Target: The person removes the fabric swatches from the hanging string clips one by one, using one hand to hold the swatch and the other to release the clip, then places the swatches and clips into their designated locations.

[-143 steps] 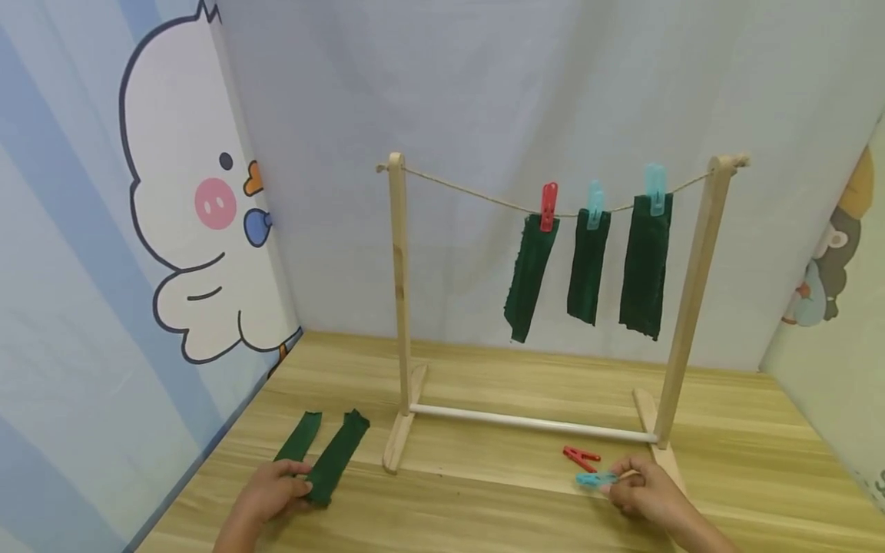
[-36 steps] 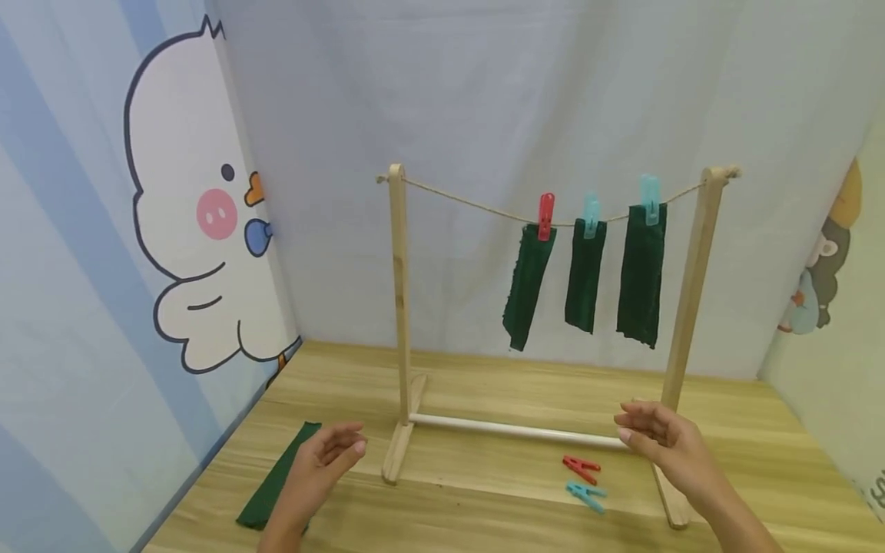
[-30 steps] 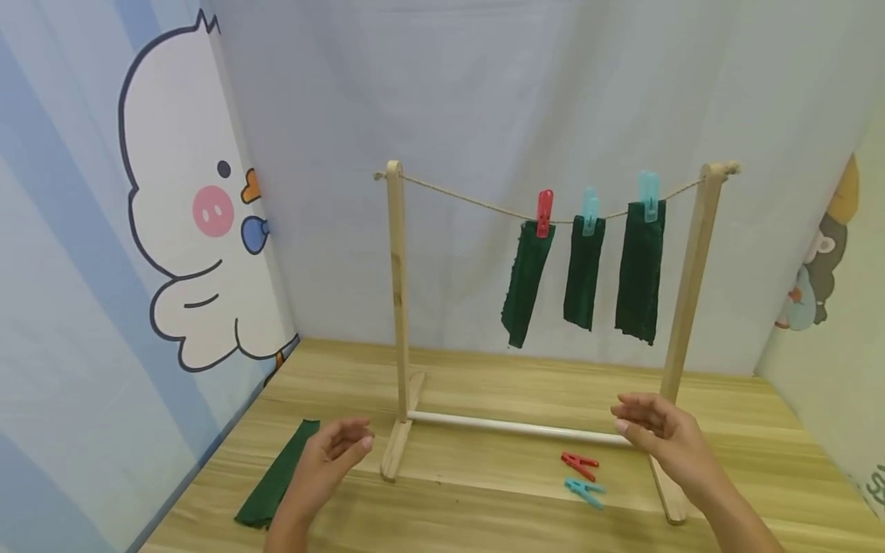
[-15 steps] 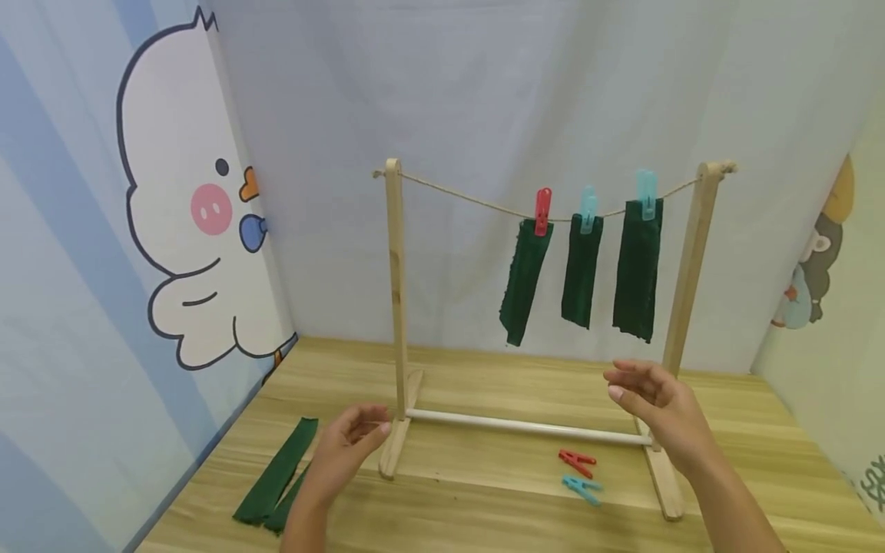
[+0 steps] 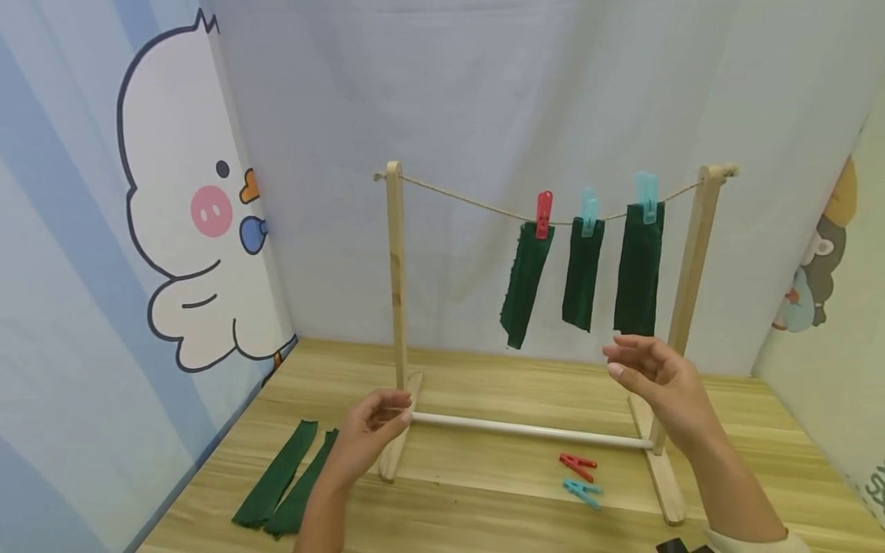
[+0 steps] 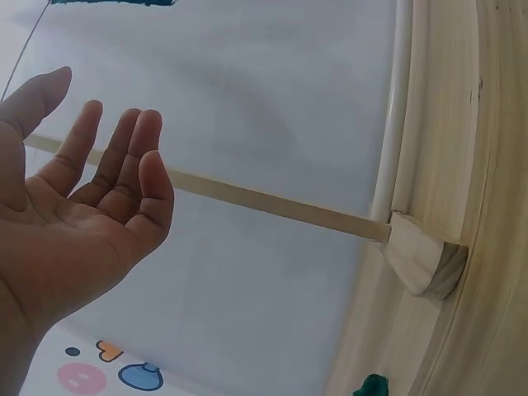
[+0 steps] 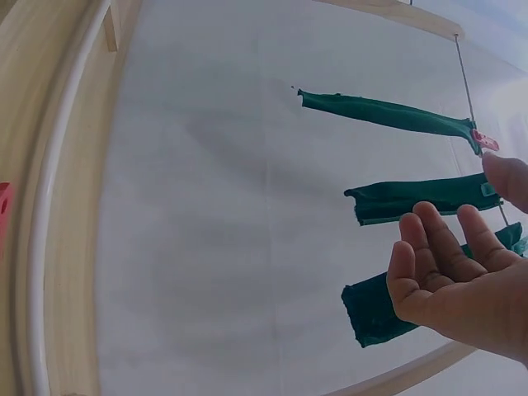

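Note:
On a wooden rack, three dark green cloth strips hang from a string. A red clip [image 5: 544, 215] holds the left strip [image 5: 527, 286]; light blue clips hold the middle strip [image 5: 583, 276] and the right strip [image 5: 639, 269]. My right hand [image 5: 664, 388], empty with relaxed fingers, is in front of the right strip's lower end. By the rack's left post [image 5: 397, 269] my left hand [image 5: 362, 442] hovers, also empty, its fingers loosely bent. Two more green strips lie at the left, one [image 5: 276, 476] fully visible, the other [image 5: 293, 507] partly behind my left forearm.
A red clip [image 5: 578, 465] and a blue clip [image 5: 583, 491] lie on the wooden table [image 5: 498, 514] before the rack's white crossbar [image 5: 532, 429]. A grey curtain stands behind, a printed cartoon wall [image 5: 187, 153] at the left. Something black shows at the bottom edge, near my right sleeve.
My left hand has released a green strip and moved right and up. My right hand has put down the blue clip and risen toward the hanging strips.

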`<action>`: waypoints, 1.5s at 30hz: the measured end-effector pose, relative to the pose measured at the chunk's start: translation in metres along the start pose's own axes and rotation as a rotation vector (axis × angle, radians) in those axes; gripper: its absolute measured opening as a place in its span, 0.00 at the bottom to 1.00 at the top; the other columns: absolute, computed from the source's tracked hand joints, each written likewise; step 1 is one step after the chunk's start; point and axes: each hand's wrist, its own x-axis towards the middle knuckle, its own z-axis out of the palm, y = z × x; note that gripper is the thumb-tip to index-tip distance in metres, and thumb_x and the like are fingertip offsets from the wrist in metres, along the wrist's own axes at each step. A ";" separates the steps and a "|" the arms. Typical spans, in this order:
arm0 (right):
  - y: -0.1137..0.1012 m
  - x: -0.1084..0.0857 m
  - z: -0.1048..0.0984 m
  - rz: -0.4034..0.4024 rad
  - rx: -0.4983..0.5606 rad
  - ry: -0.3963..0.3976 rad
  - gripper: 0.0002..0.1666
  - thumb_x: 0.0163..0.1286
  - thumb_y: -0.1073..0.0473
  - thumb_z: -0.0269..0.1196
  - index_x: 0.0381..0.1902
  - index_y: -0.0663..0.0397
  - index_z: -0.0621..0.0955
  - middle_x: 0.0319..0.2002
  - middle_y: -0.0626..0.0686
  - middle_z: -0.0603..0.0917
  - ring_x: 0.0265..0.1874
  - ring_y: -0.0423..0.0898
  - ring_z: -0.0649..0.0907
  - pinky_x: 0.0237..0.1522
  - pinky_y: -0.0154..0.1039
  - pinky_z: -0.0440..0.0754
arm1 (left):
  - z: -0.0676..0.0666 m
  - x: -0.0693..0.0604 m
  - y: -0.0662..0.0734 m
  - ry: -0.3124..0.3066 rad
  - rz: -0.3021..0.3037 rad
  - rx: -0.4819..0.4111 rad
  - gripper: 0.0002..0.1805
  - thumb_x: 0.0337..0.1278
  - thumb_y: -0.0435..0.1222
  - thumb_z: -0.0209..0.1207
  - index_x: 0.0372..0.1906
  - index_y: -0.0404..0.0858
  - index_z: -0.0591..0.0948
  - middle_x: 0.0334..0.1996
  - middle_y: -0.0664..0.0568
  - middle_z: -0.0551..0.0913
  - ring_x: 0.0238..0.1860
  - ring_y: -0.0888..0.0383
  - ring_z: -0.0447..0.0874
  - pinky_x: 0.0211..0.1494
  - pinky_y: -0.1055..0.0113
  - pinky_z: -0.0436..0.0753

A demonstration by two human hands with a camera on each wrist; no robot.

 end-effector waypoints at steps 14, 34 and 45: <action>-0.021 0.023 0.004 -0.070 -0.065 -0.018 0.19 0.66 0.69 0.59 0.54 0.57 0.74 0.45 0.45 0.81 0.42 0.40 0.80 0.42 0.28 0.76 | 0.010 0.020 0.018 -0.046 0.089 0.005 0.16 0.62 0.35 0.57 0.53 0.36 0.75 0.50 0.47 0.76 0.46 0.50 0.75 0.42 0.60 0.77; -0.054 0.055 0.009 -0.114 -0.042 0.009 0.24 0.64 0.67 0.61 0.58 0.58 0.71 0.48 0.49 0.80 0.44 0.43 0.79 0.44 0.28 0.76 | 0.032 0.057 0.072 -0.156 0.115 0.034 0.20 0.62 0.30 0.56 0.58 0.31 0.71 0.50 0.38 0.75 0.48 0.45 0.75 0.46 0.60 0.76; -0.072 0.074 0.012 -0.148 0.059 0.047 0.23 0.65 0.66 0.61 0.57 0.64 0.71 0.48 0.53 0.80 0.47 0.43 0.78 0.47 0.27 0.73 | 0.053 0.089 0.054 -0.097 0.163 -0.029 0.20 0.59 0.35 0.60 0.56 0.38 0.74 0.48 0.42 0.77 0.45 0.49 0.77 0.45 0.60 0.77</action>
